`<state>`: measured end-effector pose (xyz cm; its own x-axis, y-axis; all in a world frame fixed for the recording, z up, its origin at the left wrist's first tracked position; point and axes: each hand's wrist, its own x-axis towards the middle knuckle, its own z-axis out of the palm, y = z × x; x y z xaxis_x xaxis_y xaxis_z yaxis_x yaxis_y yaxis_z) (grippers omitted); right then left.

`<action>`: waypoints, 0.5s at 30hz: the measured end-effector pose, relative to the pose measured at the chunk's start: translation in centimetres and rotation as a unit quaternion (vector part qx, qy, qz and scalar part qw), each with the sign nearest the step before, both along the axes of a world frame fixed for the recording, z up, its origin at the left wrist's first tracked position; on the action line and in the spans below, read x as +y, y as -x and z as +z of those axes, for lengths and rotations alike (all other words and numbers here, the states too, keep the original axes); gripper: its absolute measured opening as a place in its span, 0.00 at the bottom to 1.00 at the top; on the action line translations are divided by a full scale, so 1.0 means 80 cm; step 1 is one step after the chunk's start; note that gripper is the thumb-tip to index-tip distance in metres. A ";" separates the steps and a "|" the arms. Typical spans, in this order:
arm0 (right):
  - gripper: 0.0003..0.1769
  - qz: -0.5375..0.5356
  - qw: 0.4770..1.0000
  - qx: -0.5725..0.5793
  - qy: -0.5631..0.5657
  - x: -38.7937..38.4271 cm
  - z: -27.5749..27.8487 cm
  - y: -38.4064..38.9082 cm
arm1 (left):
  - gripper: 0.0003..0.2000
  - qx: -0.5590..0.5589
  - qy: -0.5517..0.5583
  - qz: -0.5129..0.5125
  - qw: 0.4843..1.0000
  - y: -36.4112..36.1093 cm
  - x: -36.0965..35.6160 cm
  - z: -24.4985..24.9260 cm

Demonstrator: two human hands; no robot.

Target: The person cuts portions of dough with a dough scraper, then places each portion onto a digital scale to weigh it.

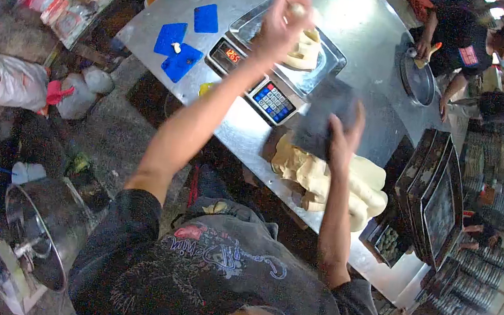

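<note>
A digital scale (263,97) with a lit red display stands on the metal table, and pieces of pale dough (307,50) lie on its steel tray. Above the tray my left hand (289,18) is closed with a small pale bit of dough at its fingers, blurred by motion. My right hand (346,132) grips a dark flat scraper (325,116), smeared by motion, between the scale and a large mass of dough (351,184). That mass lies in thick folds near the table's front edge.
Blue flat pieces (206,18) lie left of the scale. Dark trays (430,195) are stacked at the right edge. Across the table another person's hand is by a round pan (417,81). A metal mixing bowl (39,231) stands lower left.
</note>
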<state>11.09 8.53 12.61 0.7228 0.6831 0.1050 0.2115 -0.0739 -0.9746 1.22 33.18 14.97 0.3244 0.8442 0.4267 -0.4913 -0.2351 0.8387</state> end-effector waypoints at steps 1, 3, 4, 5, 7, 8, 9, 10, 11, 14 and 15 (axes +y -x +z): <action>0.45 -0.021 0.995 -0.098 0.012 -0.053 -0.043 -0.050 | 0.19 0.047 -0.062 0.038 0.996 0.003 -0.046 -0.014; 0.44 -0.119 0.991 -0.011 0.068 -0.148 -0.044 -0.090 | 0.14 0.113 -0.143 0.043 0.982 -0.001 -0.155 -0.073; 0.46 -0.126 0.991 -0.001 0.035 -0.191 -0.053 -0.111 | 0.14 0.156 -0.205 0.048 0.965 0.003 -0.211 -0.096; 0.47 -0.186 0.974 -0.061 0.110 -0.222 -0.047 -0.121 | 0.22 0.252 -0.175 -0.135 0.942 -0.008 -0.259 -0.181; 0.45 -0.180 0.976 -0.067 0.100 -0.268 -0.056 -0.141 | 0.30 0.442 -0.394 -0.072 0.803 0.013 -0.354 -0.241; 0.45 -0.176 0.977 -0.071 0.095 -0.291 -0.060 -0.151 | 0.32 0.469 -0.371 -0.084 0.797 0.011 -0.362 -0.241; 0.44 -0.161 0.986 -0.044 0.029 -0.302 -0.055 -0.140 | 0.34 0.496 -0.342 -0.106 0.791 0.013 -0.373 -0.239; 0.43 -0.157 0.987 -0.033 0.032 -0.312 -0.055 -0.142 | 0.33 0.459 -0.310 -0.101 0.826 0.012 -0.372 -0.229; 0.42 -0.169 0.981 -0.064 0.069 -0.320 -0.061 -0.148 | 0.32 0.449 -0.310 -0.103 0.832 0.009 -0.369 -0.231; 0.37 -0.198 0.941 -0.146 0.232 -0.306 -0.055 -0.130 | 0.32 0.466 -0.358 -0.083 0.805 0.006 -0.362 -0.236; 0.36 -0.189 0.942 -0.143 0.239 -0.307 -0.070 -0.127 | 0.32 0.480 -0.363 -0.077 0.795 0.005 -0.364 -0.233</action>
